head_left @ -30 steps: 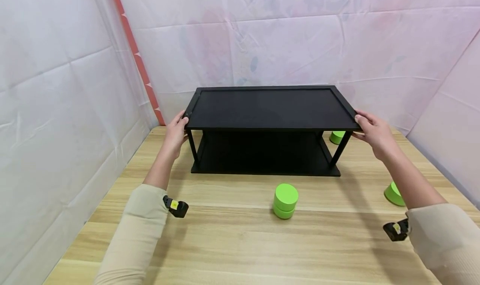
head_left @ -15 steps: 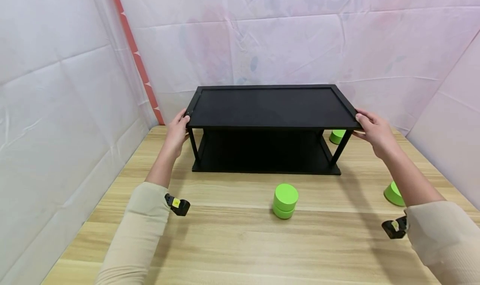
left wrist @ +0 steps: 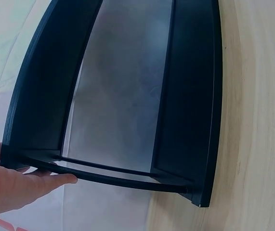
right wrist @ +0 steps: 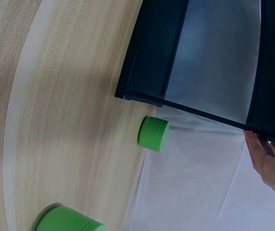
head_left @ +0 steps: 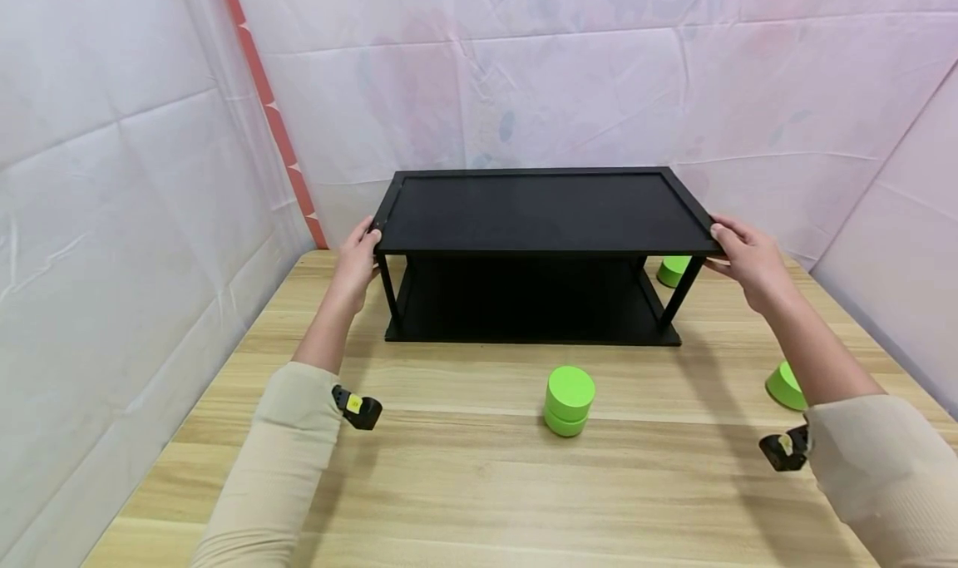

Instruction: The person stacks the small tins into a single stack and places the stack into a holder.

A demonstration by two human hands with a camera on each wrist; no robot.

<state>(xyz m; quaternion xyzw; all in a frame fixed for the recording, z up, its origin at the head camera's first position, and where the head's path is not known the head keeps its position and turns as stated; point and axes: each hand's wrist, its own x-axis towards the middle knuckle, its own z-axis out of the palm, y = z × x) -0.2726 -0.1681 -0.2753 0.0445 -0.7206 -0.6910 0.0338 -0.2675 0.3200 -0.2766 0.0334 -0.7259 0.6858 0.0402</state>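
A black two-tier shelf (head_left: 539, 210) stands toward the back of the wooden table, its top panel carried on slim posts over a lower board. At its left end, my left hand (head_left: 354, 264) grips the top panel's edge, thumb on top and the other fingers beneath. My right hand (head_left: 751, 260) holds the opposite end in the same way. In the left wrist view, fingers (left wrist: 55, 180) reach under the panel beside a post. The right wrist view has fingertips (right wrist: 255, 144) at the panel's underside. Between the two tiers nothing stands.
A green round container (head_left: 570, 397) stands on the table (head_left: 479, 501) in front of the shelf. Another green container (head_left: 673, 272) is behind the right post, and a third green container (head_left: 786, 387) is partly hidden by the right forearm. White sheets (head_left: 569, 86) hang behind and at both sides.
The shelf has shifted very slightly away from me and to the right, both hands moving along with it. The green containers have stayed in place.
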